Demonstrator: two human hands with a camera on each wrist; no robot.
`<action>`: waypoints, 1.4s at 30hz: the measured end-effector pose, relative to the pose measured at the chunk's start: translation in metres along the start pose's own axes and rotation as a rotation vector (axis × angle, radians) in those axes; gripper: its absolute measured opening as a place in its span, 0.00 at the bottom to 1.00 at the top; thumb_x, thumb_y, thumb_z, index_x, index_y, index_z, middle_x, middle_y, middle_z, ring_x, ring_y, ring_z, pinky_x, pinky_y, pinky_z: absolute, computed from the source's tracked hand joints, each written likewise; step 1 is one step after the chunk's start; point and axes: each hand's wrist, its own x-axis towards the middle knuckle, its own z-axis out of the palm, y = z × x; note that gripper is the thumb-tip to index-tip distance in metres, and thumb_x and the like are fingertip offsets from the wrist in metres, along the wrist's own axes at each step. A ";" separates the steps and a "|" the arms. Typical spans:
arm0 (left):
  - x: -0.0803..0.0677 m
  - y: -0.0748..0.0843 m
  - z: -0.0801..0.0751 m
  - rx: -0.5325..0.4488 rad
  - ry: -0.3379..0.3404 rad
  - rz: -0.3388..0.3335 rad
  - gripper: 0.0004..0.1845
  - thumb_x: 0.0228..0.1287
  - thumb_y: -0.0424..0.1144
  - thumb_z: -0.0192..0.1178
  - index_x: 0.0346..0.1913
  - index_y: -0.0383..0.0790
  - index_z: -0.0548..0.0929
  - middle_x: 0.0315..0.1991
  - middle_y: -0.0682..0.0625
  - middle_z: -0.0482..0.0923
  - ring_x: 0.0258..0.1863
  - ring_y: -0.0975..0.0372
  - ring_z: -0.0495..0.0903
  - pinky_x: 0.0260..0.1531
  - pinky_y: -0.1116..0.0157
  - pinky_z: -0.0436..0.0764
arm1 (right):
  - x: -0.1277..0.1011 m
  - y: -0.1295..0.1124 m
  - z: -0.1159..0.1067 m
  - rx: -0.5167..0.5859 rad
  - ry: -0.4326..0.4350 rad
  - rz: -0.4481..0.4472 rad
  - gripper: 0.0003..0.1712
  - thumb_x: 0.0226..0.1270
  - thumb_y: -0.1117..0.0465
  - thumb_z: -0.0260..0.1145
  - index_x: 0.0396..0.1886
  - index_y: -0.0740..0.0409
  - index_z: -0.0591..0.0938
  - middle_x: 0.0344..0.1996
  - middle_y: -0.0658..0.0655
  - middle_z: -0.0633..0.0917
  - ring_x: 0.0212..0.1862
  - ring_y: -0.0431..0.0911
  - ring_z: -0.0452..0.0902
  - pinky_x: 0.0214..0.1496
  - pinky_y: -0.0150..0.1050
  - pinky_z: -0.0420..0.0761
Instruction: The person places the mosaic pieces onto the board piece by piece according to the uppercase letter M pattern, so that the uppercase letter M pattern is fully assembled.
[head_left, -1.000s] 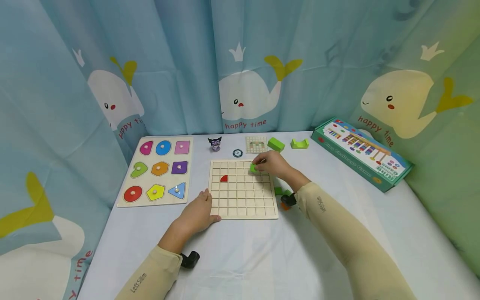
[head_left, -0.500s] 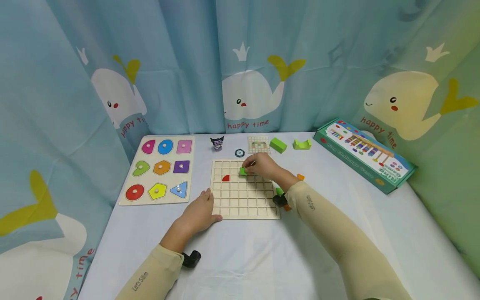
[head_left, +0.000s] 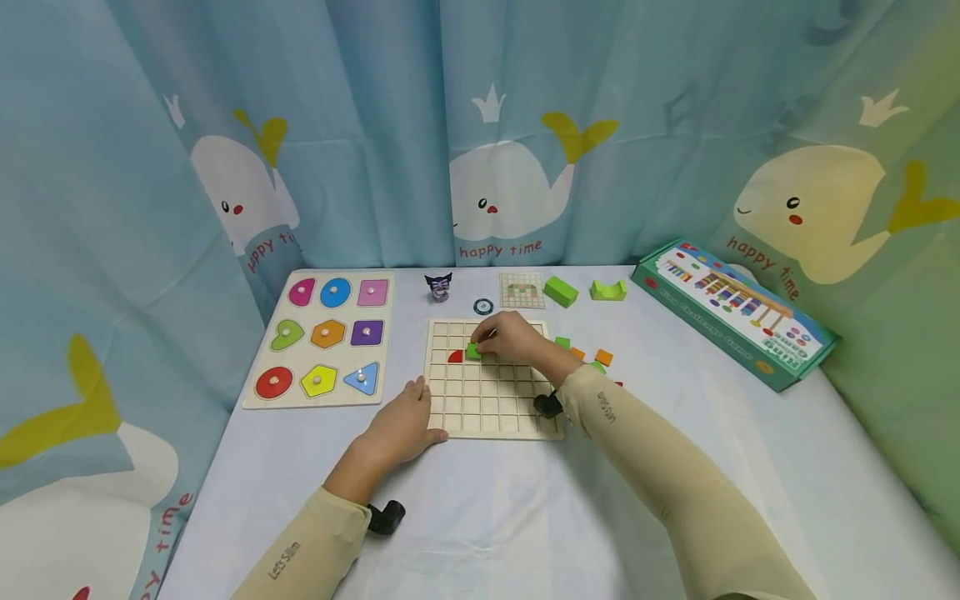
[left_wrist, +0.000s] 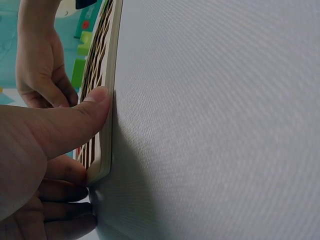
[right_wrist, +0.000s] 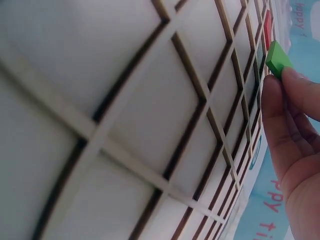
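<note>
In the head view a square wooden grid board (head_left: 495, 400) lies on the table, with a red quarter-round piece (head_left: 455, 357) in one of its cells. My right hand (head_left: 513, 337) pinches a small green square block (right_wrist: 278, 59) between thumb and fingers, close over the cell to the right of the red piece. At the board's near left corner, my left hand (head_left: 401, 425) holds the edge. The left wrist view shows its thumb (left_wrist: 82, 117) on the near rim and its fingers around the corner.
Right of the board lie several small green, orange (head_left: 603, 357) and red pieces. Behind it are a pattern card (head_left: 522, 290), a round token (head_left: 483, 307), a figurine (head_left: 438, 287) and green blocks (head_left: 561, 291). A shape puzzle (head_left: 318, 308) lies left, a game box (head_left: 735, 312) right.
My right hand has carried the green block left and nearer across the board, to beside the red piece. More loose pieces show at the right. The left hand stays on the board.
</note>
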 end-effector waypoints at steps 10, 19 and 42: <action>0.001 0.001 0.000 0.007 -0.003 -0.001 0.47 0.65 0.55 0.67 0.70 0.18 0.63 0.74 0.29 0.57 0.74 0.42 0.59 0.70 0.51 0.64 | 0.004 -0.005 0.004 -0.113 -0.048 -0.013 0.05 0.68 0.64 0.71 0.40 0.55 0.90 0.38 0.49 0.89 0.43 0.43 0.82 0.50 0.40 0.81; 0.003 0.001 0.000 0.013 -0.003 -0.006 0.47 0.65 0.55 0.67 0.70 0.19 0.64 0.74 0.30 0.58 0.74 0.42 0.59 0.71 0.51 0.64 | 0.006 -0.007 0.006 -0.165 -0.049 -0.021 0.03 0.66 0.64 0.72 0.38 0.56 0.91 0.35 0.49 0.89 0.41 0.43 0.83 0.48 0.39 0.82; 0.000 0.000 0.002 -0.009 0.001 -0.004 0.48 0.65 0.55 0.67 0.71 0.18 0.63 0.74 0.29 0.58 0.74 0.42 0.59 0.70 0.51 0.64 | -0.013 -0.003 0.000 -0.116 0.022 -0.005 0.07 0.70 0.61 0.69 0.43 0.55 0.90 0.41 0.50 0.88 0.44 0.44 0.81 0.46 0.41 0.81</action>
